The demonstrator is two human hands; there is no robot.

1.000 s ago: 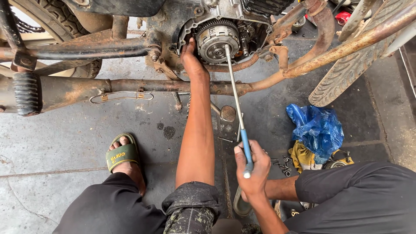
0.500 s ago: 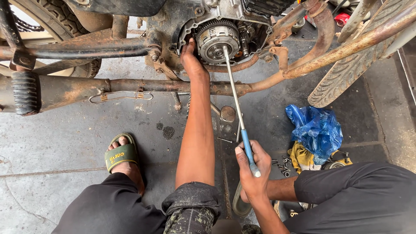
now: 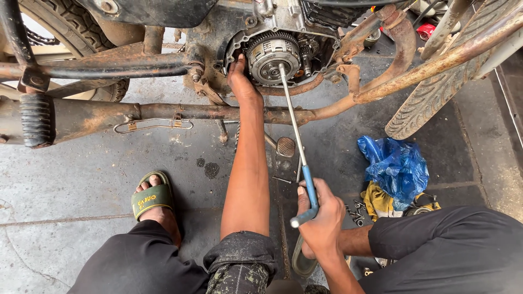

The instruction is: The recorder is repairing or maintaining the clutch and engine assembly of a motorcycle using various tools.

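Note:
A round toothed clutch assembly sits exposed in the open side of a motorcycle engine at the top centre. My left hand reaches up and presses against the left edge of that clutch. My right hand grips the blue-sleeved handle of a long L-shaped socket wrench. The wrench's steel shaft runs up and its far end sits on the centre of the clutch.
Rusty frame tubes and an exhaust pipe cross below the engine. A worn tyre leans at the right. A blue plastic bag, a yellow rag and loose bolts lie on the concrete floor. My sandalled foot rests at lower left.
My right hand has shifted slightly right with the wrench handle. My left hand stays on the clutch.

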